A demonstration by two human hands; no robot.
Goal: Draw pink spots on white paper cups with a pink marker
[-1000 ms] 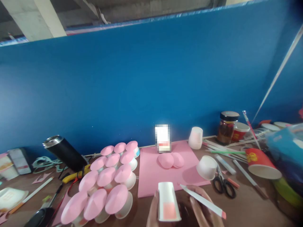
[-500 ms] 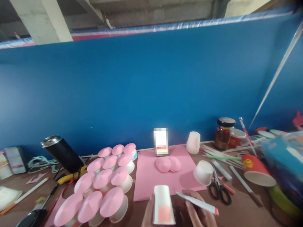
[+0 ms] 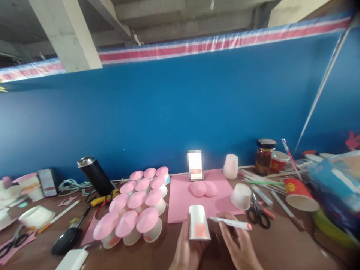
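My left hand (image 3: 186, 243) is closed round a white paper cup (image 3: 198, 214) turned upside down, which has a salmon-pink patch coloured on its lower side. In my right hand (image 3: 236, 234) is a white marker (image 3: 234, 223) with a pinkish-red end; its tip points left at the cup, a small gap apart. Beyond the cup lies a sheet of pink paper (image 3: 180, 204) bearing pink paper cones (image 3: 198, 189). Another white cup (image 3: 241, 197) sits tilted at the sheet's right edge. Rows of cups topped with pink cones (image 3: 126, 223) stand left of my hands.
Black scissors (image 3: 258, 215), several loose markers and a tipped red cup (image 3: 300, 195) lie to the right, near a dark-lidded jar (image 3: 264, 157). A black flask (image 3: 95, 176) leans at the left beside a black round-headed tool (image 3: 66, 240). A blue partition (image 3: 168, 105) closes off the back.
The view has shifted so that the table appears higher and more of its left side shows. Both hands still hold the cup and the marker, close together as before.
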